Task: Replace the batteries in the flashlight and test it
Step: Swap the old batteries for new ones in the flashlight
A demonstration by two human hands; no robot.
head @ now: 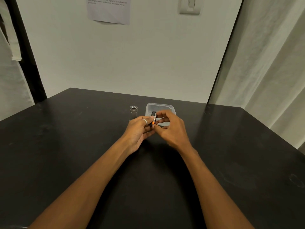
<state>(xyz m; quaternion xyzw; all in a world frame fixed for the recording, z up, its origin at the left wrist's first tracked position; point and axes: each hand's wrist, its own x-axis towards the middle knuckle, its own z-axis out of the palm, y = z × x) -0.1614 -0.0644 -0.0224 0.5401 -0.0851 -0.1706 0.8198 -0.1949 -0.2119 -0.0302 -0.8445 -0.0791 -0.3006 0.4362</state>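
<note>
At frame centre, the left hand [140,129] grips a black battery holder [153,115] while the right hand [171,129] pinches an orange-banded battery [154,120] against it, before a clear plastic container [160,108].

Black table [66,146] bears flashlight body [133,112] and clear tub [165,106]

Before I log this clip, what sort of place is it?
Probably a plain indoor room set up for recording: a dark table against a bare wall, a printed notice taped up, a wall switch, and curtains beside it.
</note>
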